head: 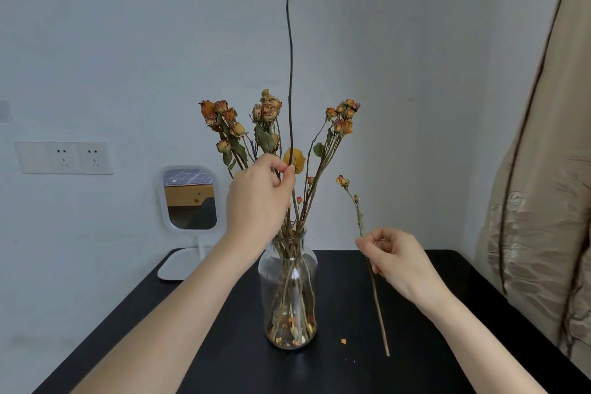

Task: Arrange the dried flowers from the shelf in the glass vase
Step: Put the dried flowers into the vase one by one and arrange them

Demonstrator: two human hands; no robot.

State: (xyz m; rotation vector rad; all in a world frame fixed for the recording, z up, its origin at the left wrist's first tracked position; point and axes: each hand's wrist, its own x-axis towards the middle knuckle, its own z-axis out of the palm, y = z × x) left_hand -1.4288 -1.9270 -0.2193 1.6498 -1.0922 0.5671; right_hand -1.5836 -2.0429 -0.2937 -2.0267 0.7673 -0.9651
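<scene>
A clear glass vase [289, 291] stands in the middle of the black table [224, 355]. Several dried roses [270, 109] with orange and tan heads rise from it. My left hand [259, 201] is above the vase's mouth and pinches a long, thin dark stem [289, 57] that runs up out of the frame. My right hand [399, 262] is to the right of the vase and holds a single dried rose stem [358, 211] upright, its small bud at the top and its lower end close to the table.
A small white-framed mirror [188, 198] on a white base stands at the table's back left. A wall socket plate [64, 157] is on the left wall. A beige curtain [543, 169] hangs at the right. A petal crumb [343, 341] lies beside the vase.
</scene>
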